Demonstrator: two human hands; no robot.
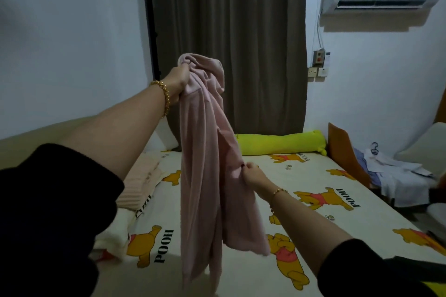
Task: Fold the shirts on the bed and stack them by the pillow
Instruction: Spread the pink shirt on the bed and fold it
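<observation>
Pink shirt (205, 164) hangs bunched in the air, long axis vertical, hem just above the Pooh-print bedsheet (313, 224). It is not yet spread.

Right hand (251, 172), the lower and nearer one, pinches a side edge about halfway down. Left hand (179, 79), raised higher and farther out, is fisted round the collar end, and the shirt drops straight below it.

Judgement: it needs laying out flat before folding.

On the bed to the left lie a cream garment (113, 236) and, beyond it, a folded peach ribbed garment (142, 181). Farther back are a white pillow (166, 143), a yellow-green bolster (277, 143) and a brown curtain (229, 31).

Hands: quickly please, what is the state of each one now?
Left hand: closed, gripping the top of the shirt, held up.
Right hand: closed, pinching the shirt lower down.
</observation>
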